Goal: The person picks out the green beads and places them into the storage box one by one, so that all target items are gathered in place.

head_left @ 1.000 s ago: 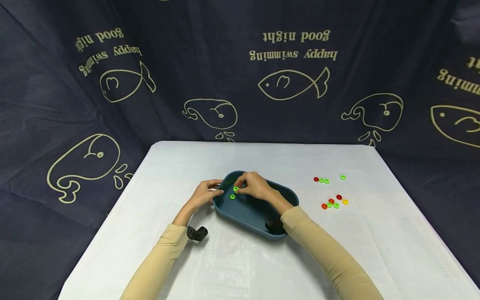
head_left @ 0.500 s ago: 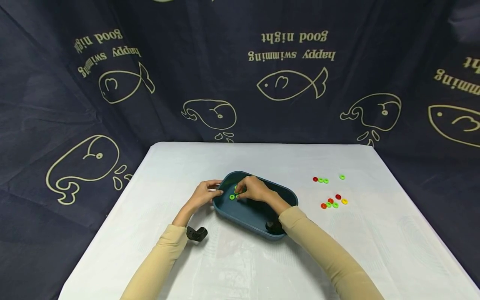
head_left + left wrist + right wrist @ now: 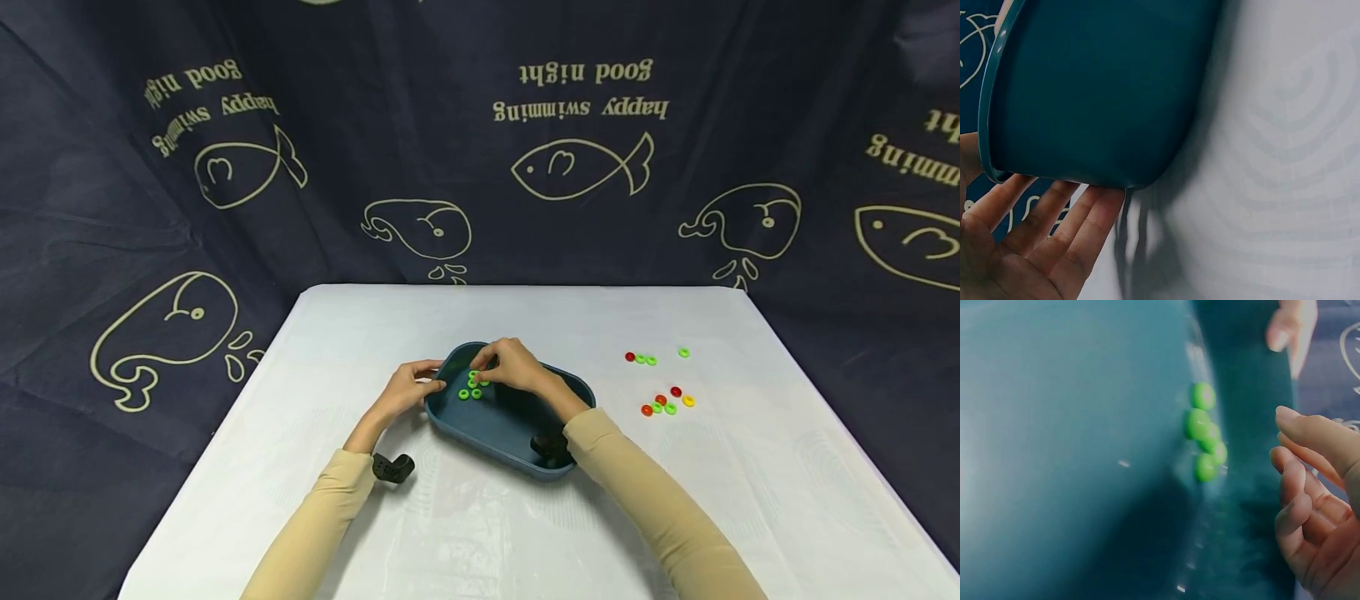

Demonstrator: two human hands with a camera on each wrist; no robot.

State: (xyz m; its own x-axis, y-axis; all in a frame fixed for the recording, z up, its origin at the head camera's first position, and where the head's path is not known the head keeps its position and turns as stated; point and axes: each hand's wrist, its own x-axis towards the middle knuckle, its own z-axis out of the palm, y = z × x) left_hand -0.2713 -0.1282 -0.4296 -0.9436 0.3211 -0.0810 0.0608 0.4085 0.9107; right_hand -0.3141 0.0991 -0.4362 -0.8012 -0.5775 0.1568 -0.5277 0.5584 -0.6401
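A dark blue-green plastic tub (image 3: pixel 495 425) sits mid-table, turned at an angle. My left hand (image 3: pixel 407 390) holds its left end, thumb at the rim and fingers against the outer wall, as the left wrist view shows with the hand (image 3: pixel 1041 237) under the tub wall (image 3: pixel 1104 94). Inside, several small green rings (image 3: pixel 476 394) lie together at the far left end. Over them hovers my right hand (image 3: pixel 516 367). In the right wrist view, that hand (image 3: pixel 1319 500) has loosely bent fingers with nothing between them, apart from the green rings (image 3: pixel 1204 397).
Right of the tub, loose rings lie on the white table (image 3: pixel 750 483): a red ring (image 3: pixel 630 357) beside green ones, a lone green ring (image 3: pixel 684 352), and a nearer cluster with a yellow ring (image 3: pixel 688 401). A dark printed curtain (image 3: pixel 450 150) hangs behind.
My right hand dipped towards the tub floor, then rose slightly with its fingers parted. More green rings now show beneath it. The left hand stayed on the tub's end.
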